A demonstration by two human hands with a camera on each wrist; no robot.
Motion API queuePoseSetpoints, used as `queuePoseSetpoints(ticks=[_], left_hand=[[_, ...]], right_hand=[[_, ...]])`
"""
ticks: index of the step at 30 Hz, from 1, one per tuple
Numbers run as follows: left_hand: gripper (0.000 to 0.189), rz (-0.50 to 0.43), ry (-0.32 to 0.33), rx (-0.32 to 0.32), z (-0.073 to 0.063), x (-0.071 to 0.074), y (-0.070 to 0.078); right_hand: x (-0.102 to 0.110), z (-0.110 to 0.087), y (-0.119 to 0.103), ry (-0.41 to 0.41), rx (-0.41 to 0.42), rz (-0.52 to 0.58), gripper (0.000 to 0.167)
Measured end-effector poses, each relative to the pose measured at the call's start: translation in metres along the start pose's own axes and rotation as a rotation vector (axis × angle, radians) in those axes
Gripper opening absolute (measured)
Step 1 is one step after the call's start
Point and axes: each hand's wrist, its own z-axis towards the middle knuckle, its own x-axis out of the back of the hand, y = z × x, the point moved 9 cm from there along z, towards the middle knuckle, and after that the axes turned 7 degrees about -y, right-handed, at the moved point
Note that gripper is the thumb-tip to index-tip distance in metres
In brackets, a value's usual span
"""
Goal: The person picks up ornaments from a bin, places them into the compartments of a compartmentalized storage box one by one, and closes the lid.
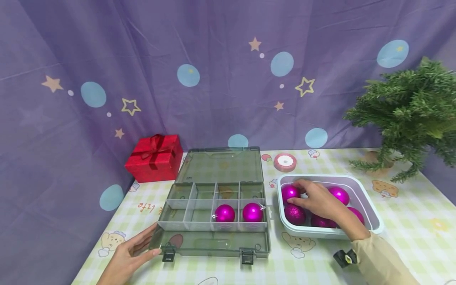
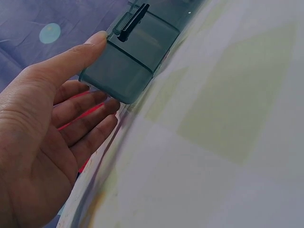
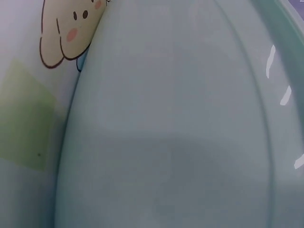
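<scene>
A smoky clear organizer box [image 1: 213, 233] lies with its lid raised and its compartments facing up. Two shiny magenta Christmas balls [image 1: 225, 213] sit in separate compartments of its middle row. At the box's front left corner, my left hand [image 1: 130, 253] touches it with the thumb in front and fairly straight fingers along the side; the left wrist view shows that corner [image 2: 121, 71] close up. Inside a pale blue bin [image 1: 372, 221], my right hand [image 1: 318, 200] grips a shiny magenta Christmas ball [image 1: 290, 191] with thumb and fingers. A glittery ball [image 1: 295, 215] and several others lie around it.
Behind the box on the left is a red gift box [image 1: 153, 158] with a bow. A ribbon roll [image 1: 285, 162] lies behind the bin. At the right stands a small artificial Christmas tree [image 1: 409, 114]. The bin's outer wall [image 3: 166, 118] fills most of the right wrist view.
</scene>
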Motion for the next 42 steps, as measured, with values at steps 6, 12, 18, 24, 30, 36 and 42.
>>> queuePoseSetpoints(ticks=[6,12,18,24,30,36,42], left_hand=[[0.069,-0.003,-0.001,0.008,0.001,0.0,-0.002],[0.069,-0.014,0.0,0.005,0.001,0.0,-0.002],[0.071,-0.024,0.008,0.02,-0.001,0.0,-0.002],[0.069,-0.023,0.005,0.005,-0.001,0.0,-0.001],[0.069,-0.022,0.001,0.008,0.0,0.001,0.0],[0.07,-0.03,0.003,0.005,0.0,0.0,-0.001],[0.069,-0.039,0.006,0.002,0.0,0.0,-0.001]], right_hand=[[0.0,0.001,0.0,0.013,0.011,-0.016,0.041],[0.003,-0.003,-0.002,0.028,0.026,-0.005,0.04],[0.017,-0.011,-0.009,0.075,0.046,0.025,0.04],[0.034,-0.02,-0.019,0.126,0.076,0.079,0.042],[0.042,-0.02,-0.033,0.167,0.118,0.145,0.044],[0.033,-0.01,-0.043,0.141,0.138,0.181,0.049],[0.025,0.003,-0.049,0.126,0.147,0.227,0.052]])
